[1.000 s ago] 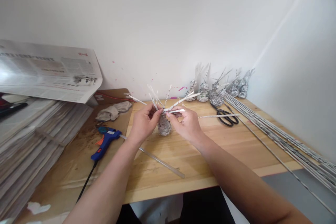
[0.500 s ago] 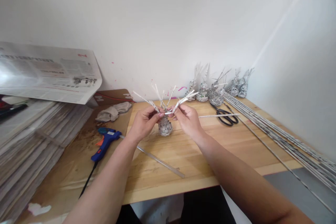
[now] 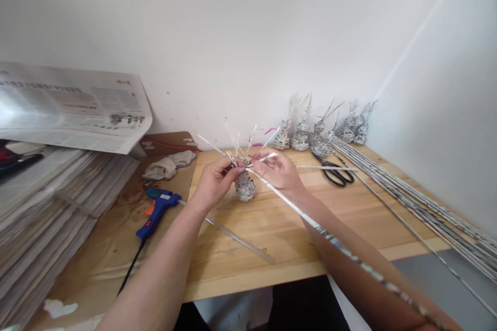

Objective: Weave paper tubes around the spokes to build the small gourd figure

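Note:
A small woven newspaper piece [image 3: 245, 189] stands on the wooden table [image 3: 248, 279], with several paper sticks fanning up from its top. My left hand [image 3: 218, 178] pinches the neck of the piece and the base of its sticks from the left. At the right of the neck, my right hand [image 3: 277, 169] has its fingers closed on a short upright paper stick. A long paper tube [image 3: 297, 209] runs from the neck across my right forearm toward the lower right. My fingers partly cover the neck.
A blue glue gun [image 3: 155, 214] with a clear glue stick [image 3: 236, 239] lies left. Black scissors [image 3: 337, 173], long paper tubes [image 3: 407, 194] and several woven pieces [image 3: 301, 137] are right. Stacked newspapers [image 3: 50, 217] and a cloth [image 3: 166, 165] occupy the left.
The long paper tube now slants over my right forearm toward the lower right. My right hand has shifted its fingers at the neck, and the sticks on the right have spread apart.

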`<action>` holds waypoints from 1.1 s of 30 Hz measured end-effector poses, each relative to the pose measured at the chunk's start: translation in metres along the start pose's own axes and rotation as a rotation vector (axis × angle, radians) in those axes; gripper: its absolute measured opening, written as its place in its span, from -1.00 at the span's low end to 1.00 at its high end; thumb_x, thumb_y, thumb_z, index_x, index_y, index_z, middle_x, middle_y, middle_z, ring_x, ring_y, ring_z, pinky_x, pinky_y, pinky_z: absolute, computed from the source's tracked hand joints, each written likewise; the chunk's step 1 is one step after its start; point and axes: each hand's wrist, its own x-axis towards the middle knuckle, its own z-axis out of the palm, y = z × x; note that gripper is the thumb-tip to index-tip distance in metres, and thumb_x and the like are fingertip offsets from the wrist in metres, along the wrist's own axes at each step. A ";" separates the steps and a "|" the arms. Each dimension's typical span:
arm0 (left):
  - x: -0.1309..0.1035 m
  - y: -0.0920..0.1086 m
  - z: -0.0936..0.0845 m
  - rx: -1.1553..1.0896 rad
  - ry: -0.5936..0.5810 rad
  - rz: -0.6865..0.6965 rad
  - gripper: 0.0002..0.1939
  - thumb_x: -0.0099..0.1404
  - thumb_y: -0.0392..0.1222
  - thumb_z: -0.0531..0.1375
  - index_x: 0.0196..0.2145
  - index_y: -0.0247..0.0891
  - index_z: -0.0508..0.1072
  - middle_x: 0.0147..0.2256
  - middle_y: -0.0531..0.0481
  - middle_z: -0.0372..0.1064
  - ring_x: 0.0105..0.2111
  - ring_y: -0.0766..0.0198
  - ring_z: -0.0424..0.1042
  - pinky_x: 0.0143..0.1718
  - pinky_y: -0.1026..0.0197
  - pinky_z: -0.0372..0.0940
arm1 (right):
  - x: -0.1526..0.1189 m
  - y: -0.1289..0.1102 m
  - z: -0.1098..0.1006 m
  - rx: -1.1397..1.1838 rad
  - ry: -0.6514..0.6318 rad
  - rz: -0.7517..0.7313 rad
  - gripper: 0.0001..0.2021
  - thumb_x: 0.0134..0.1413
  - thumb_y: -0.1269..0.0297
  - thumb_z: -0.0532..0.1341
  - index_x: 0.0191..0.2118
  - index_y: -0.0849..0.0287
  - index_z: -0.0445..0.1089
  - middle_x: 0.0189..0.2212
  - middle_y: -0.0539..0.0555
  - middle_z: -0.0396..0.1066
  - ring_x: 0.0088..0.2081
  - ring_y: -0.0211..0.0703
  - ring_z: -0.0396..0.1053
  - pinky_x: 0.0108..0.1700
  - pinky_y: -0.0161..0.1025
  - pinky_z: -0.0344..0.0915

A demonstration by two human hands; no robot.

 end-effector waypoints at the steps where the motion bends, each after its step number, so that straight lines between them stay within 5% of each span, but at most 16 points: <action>1: 0.000 0.000 0.000 0.011 0.011 0.000 -0.80 0.28 -0.08 0.23 -0.28 -0.26 0.53 -0.41 -0.01 0.43 -0.46 0.34 0.34 -0.39 0.30 0.29 | 0.000 0.000 0.000 -0.031 0.009 -0.015 -0.63 -0.03 0.01 0.35 -0.19 0.17 0.44 -0.22 0.13 0.51 -0.15 -0.09 0.49 -0.11 -0.18 0.41; 6: 0.000 0.004 0.000 0.033 0.035 -0.040 -0.77 0.26 -0.05 0.24 -0.27 -0.26 0.55 -0.41 -0.02 0.47 -0.46 0.32 0.39 -0.40 0.29 0.32 | 0.002 0.006 -0.003 -0.224 -0.117 -0.092 -0.81 0.14 0.20 0.24 -0.15 0.11 0.49 -0.19 0.10 0.54 -0.13 -0.11 0.50 -0.05 -0.15 0.40; 13: -0.001 0.011 0.002 0.023 0.064 -0.060 -0.73 0.17 -0.04 0.32 -0.27 -0.30 0.58 -0.42 -0.06 0.52 -0.48 0.29 0.43 -0.41 0.27 0.36 | 0.000 0.009 0.001 -0.432 0.063 -0.154 -0.91 0.08 0.24 0.30 -0.30 0.08 0.55 -0.37 0.00 0.57 -0.34 -0.19 0.49 -0.28 -0.28 0.36; 19: 0.000 0.014 0.002 0.038 0.072 -0.068 -0.74 0.18 -0.05 0.30 -0.28 -0.30 0.60 -0.39 -0.07 0.55 -0.44 0.26 0.46 -0.38 0.25 0.38 | -0.002 -0.003 -0.001 -0.544 -0.004 -0.186 -0.89 0.10 0.34 0.26 -0.28 0.09 0.55 -0.35 0.01 0.58 -0.35 -0.23 0.48 -0.30 -0.32 0.32; 26: -0.001 0.013 0.003 0.025 0.069 -0.071 -0.73 0.10 -0.04 0.36 -0.34 -0.30 0.60 -0.41 -0.06 0.55 -0.45 0.23 0.47 -0.38 0.23 0.38 | -0.005 0.006 0.007 -0.503 0.137 -0.195 -0.90 0.07 0.21 0.31 -0.36 0.09 0.52 -0.40 -0.01 0.55 -0.37 -0.23 0.46 -0.31 -0.32 0.32; 33: 0.001 0.018 0.002 0.029 0.043 -0.020 -0.82 0.13 -0.09 0.33 -0.36 -0.25 0.58 -0.43 -0.02 0.54 -0.45 0.28 0.45 -0.39 0.27 0.35 | -0.005 0.001 0.008 -0.355 0.129 -0.160 -0.89 0.08 0.20 0.28 -0.35 0.12 0.45 -0.44 -0.03 0.50 -0.43 -0.26 0.44 -0.38 -0.35 0.33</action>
